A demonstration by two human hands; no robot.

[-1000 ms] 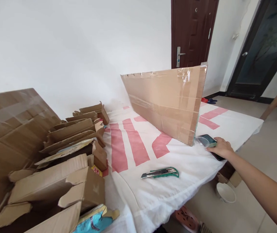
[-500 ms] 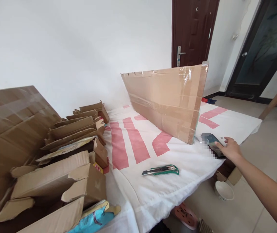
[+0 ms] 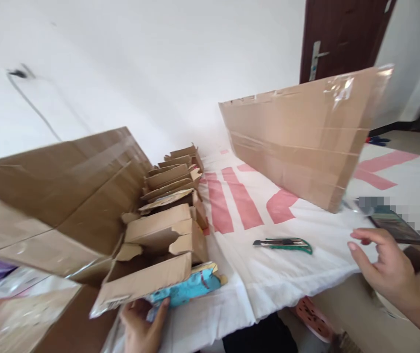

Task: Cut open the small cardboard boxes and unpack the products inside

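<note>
My left hand (image 3: 142, 326) is at the near end of the row, with its thumb and curled fingers around the left end of a crumpled blue packet (image 3: 190, 289). That packet lies along the near side of an open cardboard box (image 3: 147, 284). My right hand (image 3: 388, 262) is over the table's right edge, fingers bent and apart, holding nothing. Just beyond it lies a dark phone (image 3: 397, 223), partly blurred out. A green-handled utility knife (image 3: 283, 244) rests on the white cloth (image 3: 247, 264) between my hands, its blade end to the left.
Several open cardboard boxes (image 3: 169, 176) line up toward the wall. A large cardboard sheet (image 3: 77, 181) stands to their left, and a flat taped carton (image 3: 298, 142) stands upright on the right. A pink clog (image 3: 313, 318) is below the table edge. Another carton (image 3: 29, 318) is at lower left.
My view has turned left. My right hand has left the phone and drawn back toward me. My left hand has come into view at the blue packet.
</note>
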